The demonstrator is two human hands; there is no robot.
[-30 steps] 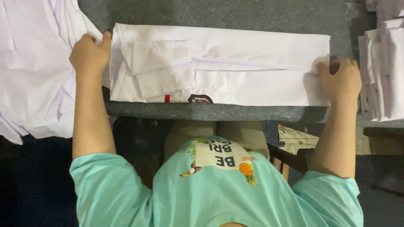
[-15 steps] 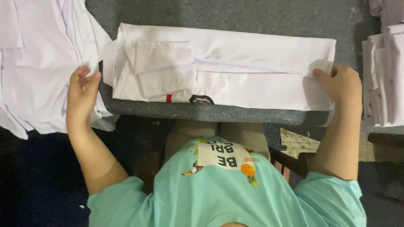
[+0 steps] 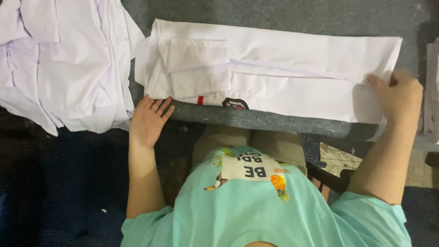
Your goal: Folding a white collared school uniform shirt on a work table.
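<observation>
The folded white shirt lay on the grey desk, its long axis running along the desk's near edge, from close to the near-left corner out to the right side. Its collar end, with a folded sleeve on top, pointed left; a small red tab and a dark badge showed at the near hem.

In the head view, the right hand was at the shirt's right end. Its fingers were curled over the cloth, thumb on top, seemingly pinching the corner of the upper layer, though whether they gripped or only pressed down could not be told for sure.

The left hand lay flat and open at the near edge of the desk, palm up, fingers spread and holding nothing. The shirt's collar end lay just beyond and to the right of those fingertips, near but apart. A loose heap of white shirts sat just to the left of that hand, hanging over the desk's left edge. So the right hand was on the shirt, the left hand just short of it.
</observation>
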